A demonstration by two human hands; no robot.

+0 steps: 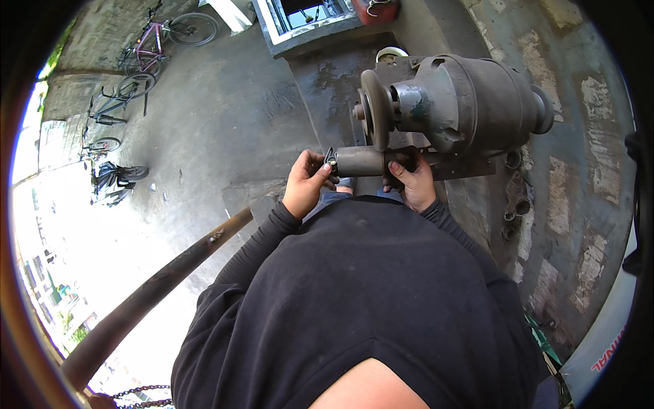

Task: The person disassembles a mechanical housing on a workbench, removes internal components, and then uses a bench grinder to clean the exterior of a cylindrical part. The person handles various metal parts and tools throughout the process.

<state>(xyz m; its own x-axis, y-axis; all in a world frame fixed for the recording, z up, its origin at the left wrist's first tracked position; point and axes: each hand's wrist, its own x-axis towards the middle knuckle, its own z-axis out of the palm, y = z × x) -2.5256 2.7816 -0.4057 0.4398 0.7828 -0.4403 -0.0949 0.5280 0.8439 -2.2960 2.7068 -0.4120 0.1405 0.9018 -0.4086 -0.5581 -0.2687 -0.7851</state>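
A grey metal cylinder (360,162) lies level across the front of me, with a small dark fitting at its left end. My left hand (304,185) is closed on that end, thumb and fingers pinching around the fitting. At the other end my right hand (414,184) grips a darker part joined to the cylinder, thumb on top and the other fingers mostly hidden. Just beyond it stands a bench grinder (470,99) with a brown grinding wheel (376,112) on its left side. The wheel's near rim meets the cylinder in view; whether they touch I cannot tell.
A rusty pipe (163,290) slants up from the lower left towards my left forearm. Several bicycles (144,51) stand by the far left wall. A white-framed window (306,17) is beyond the grinder. Metal parts (516,198) lie by the brick wall (558,198) on the right.
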